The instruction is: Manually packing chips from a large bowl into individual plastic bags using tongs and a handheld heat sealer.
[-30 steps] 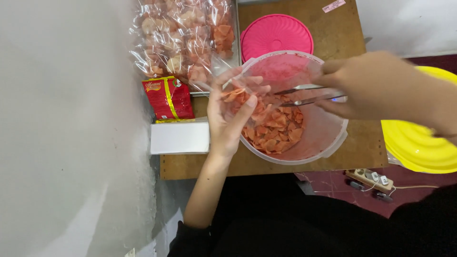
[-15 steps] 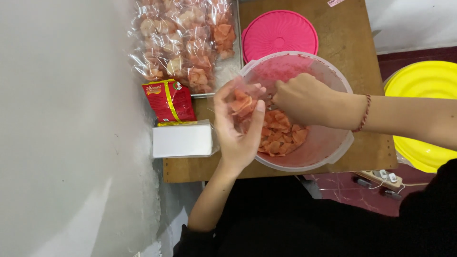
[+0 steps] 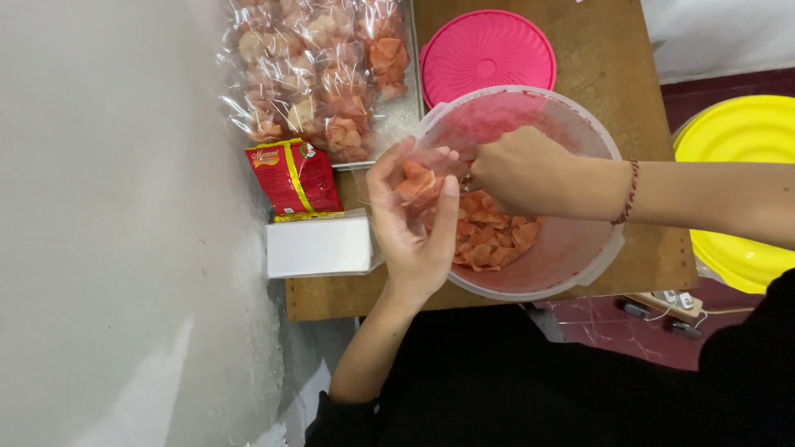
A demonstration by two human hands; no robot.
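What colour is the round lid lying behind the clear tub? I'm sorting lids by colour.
Bright pink, with a ribbed sunburst pattern; the round lid shows in the head view.

We see two bare forearms, with no sleeves over them as far as the elbows. The left hand [image 3: 411, 223] has no ring and no band. Behind the right hand [image 3: 520, 170], a thin red braided bracelet [image 3: 631, 192] goes around the wrist. Near the bottom edge, black cloth covers our upper arms and body.
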